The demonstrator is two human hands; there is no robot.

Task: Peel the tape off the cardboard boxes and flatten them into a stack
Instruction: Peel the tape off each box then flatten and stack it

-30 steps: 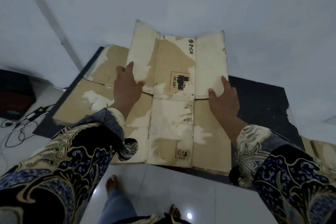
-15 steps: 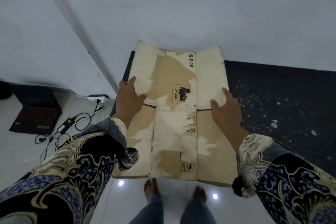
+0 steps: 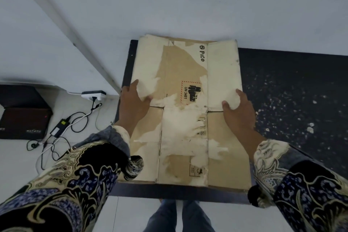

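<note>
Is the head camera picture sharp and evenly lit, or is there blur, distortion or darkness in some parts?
Head view: dim, flat light with no glare; the cardboard is sharp enough to read "UN 3481"; the wide lens bends the wall corner line; the sleeves near the lower corners look stretched and soft; the black mat is dark, with only pale specks showing.

A flattened cardboard box, its surface torn pale in patches, is held by both side edges: the left hand grips one edge, the right hand the other. A dark mat speckled with white scraps lies beneath.
</note>
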